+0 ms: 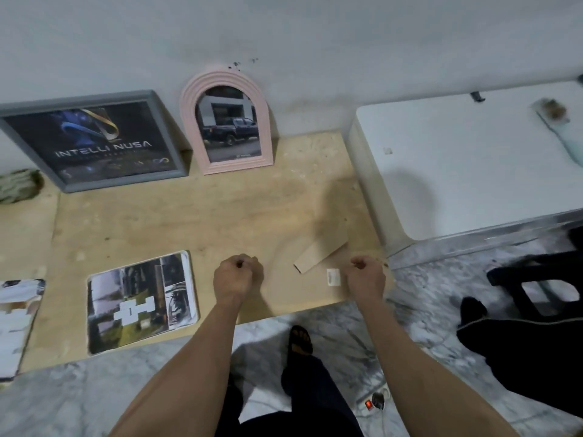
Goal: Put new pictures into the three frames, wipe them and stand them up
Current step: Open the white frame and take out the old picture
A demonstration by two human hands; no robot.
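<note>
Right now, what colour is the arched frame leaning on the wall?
Pale pink, with a ridged border; the arched frame holds a picture of a dark truck. Head view, the only one.

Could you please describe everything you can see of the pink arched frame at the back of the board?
The pink arched frame has a rounded top, a straight bottom and a ridged, stepped border that looks like plastic or painted wood. It holds a picture of a dark pickup truck parked before a building. It stands upright on the wooden board, leaning back against the white wall, just right of the grey frame, with a slight gap between them. Neither hand touches it.
</note>
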